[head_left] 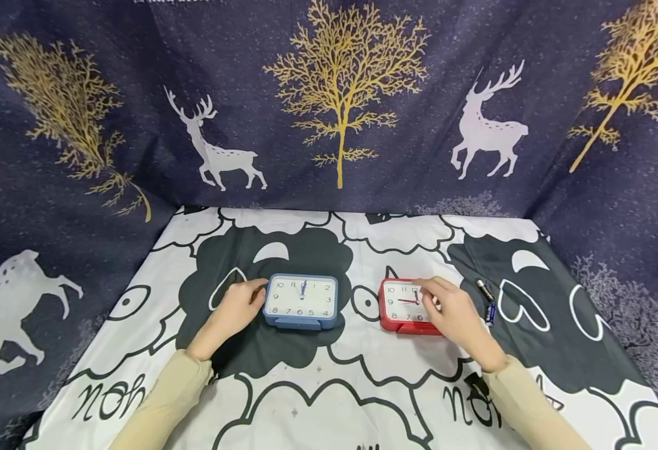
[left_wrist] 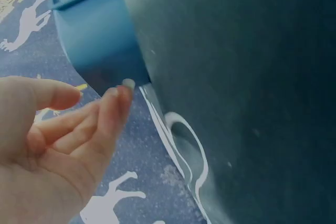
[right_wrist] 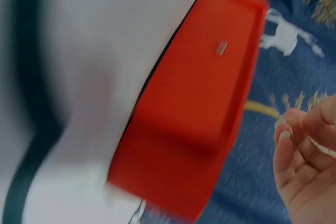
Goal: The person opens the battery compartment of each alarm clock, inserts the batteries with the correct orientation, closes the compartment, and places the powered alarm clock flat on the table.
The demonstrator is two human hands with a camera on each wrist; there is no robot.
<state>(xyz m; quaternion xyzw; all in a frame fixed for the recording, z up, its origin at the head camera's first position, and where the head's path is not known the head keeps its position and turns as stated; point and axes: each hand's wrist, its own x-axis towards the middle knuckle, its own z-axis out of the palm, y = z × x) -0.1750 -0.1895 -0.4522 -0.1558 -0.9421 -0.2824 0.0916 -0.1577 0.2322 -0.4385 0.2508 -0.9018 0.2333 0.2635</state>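
Note:
A blue alarm clock (head_left: 301,299) with a white face lies face up on the cloth. My left hand (head_left: 237,306) is at its left side, fingertips right at the blue casing. In the left wrist view the fingers (left_wrist: 86,129) are loosely bent and hold nothing, close to the clock's end. To the right lies a red alarm clock (head_left: 399,306), also face up. Above its right part is my right hand (head_left: 457,312), which hides that side of the dial. In the right wrist view its fingers (right_wrist: 286,156) curl loosely beside the red casing (right_wrist: 194,93), with nothing between them.
Two small batteries lie to the right of the right hand, a dark one (head_left: 484,291) and a blue one (head_left: 490,314). A black-and-white patterned cloth (head_left: 306,375) covers the table. Behind it hangs a dark blue curtain (head_left: 402,162) with deer and trees.

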